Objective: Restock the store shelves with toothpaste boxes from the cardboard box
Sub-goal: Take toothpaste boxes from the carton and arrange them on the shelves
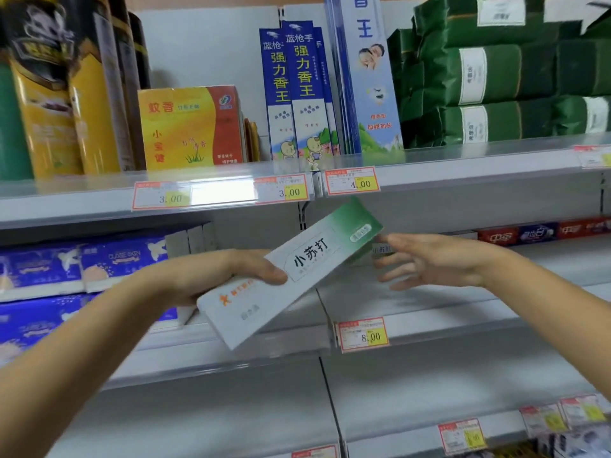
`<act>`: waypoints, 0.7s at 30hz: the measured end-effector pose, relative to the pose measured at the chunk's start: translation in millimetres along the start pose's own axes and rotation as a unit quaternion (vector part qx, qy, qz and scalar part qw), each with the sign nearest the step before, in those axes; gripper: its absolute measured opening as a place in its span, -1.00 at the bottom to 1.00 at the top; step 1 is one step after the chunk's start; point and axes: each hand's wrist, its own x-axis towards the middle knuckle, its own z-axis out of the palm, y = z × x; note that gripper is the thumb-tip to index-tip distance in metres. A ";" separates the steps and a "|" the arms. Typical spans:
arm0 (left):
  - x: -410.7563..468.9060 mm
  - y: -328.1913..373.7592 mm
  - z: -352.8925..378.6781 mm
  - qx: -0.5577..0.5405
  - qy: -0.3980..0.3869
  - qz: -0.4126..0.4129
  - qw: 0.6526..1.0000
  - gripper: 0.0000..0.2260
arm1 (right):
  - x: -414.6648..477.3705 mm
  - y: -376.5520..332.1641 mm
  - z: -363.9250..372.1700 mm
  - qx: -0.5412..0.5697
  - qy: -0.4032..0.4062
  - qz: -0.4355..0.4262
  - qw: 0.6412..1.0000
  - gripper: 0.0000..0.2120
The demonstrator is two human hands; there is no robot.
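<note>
My left hand (228, 272) grips a toothpaste box (297, 272) near its white end, thumb pressed across the top face and the other fingers curled under it, mostly hidden. The box is in the air in front of the middle shelf (446, 292), tilted, its green end up and to the right, its white end down and to the left. My right hand (439, 259) is beside the green end, palm toward the box, its fingers (406, 257) straight and spread, holding nothing; I cannot tell whether the fingertips touch the box. Just by those fingertips the end of a second box (382, 249) with the same lettering lies on the shelf. Farther right along the shelf's back is a row of red and blue boxes (542, 233). A price tag (362, 334) sits on the shelf's front edge below the box. To the left are blue packs (82, 266). On the upper shelf (463, 166) stand tall blue cartons (297, 90), green packs (496, 77), a yellow carton (188, 127) and cans (49, 94).
</note>
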 end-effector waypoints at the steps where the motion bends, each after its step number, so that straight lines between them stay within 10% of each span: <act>1: 2.1 8.1 -6.4 0.022 -0.016 0.007 1.000 -0.14 | 6.7 4.0 1.6 0.021 -0.003 -0.009 1.000 -0.20; 10: 41.2 4.0 -9.9 0.272 0.047 -0.004 0.961 -0.23 | 46.3 16.0 29.0 -0.100 0.040 -0.005 0.994 -0.43; 18: 68.5 -25.2 -28.2 0.322 0.017 -0.060 0.945 -0.14 | 78.3 27.1 33.2 -0.218 0.040 0.064 0.973 0.00; 21: 69.3 -36.2 -30.0 0.316 0.014 -0.073 0.946 -0.08 | 92.3 31.2 37.8 -0.261 0.024 0.087 0.961 -0.31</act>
